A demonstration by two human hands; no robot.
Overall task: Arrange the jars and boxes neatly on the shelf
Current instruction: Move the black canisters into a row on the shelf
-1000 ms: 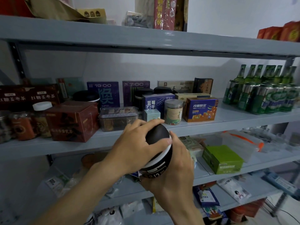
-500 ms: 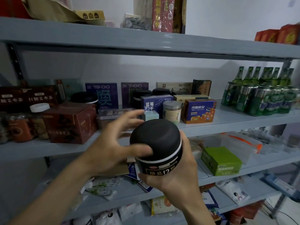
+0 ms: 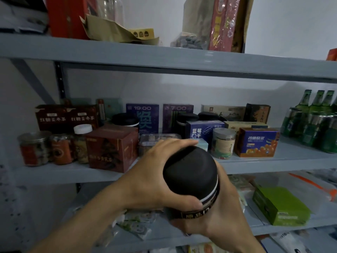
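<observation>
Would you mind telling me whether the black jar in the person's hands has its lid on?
Lid on: the black domed-lid jar is capped, left hand gripping the lid, right hand holding its base.

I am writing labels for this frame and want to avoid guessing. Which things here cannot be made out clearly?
All in the head view:
- Black jar: label mostly covered by the left hand and right hand.
- Clear tub: front hidden by the left hand.
- Green bottles: cut off by the right edge.
- Dark red box: print blurred, unreadable.
</observation>
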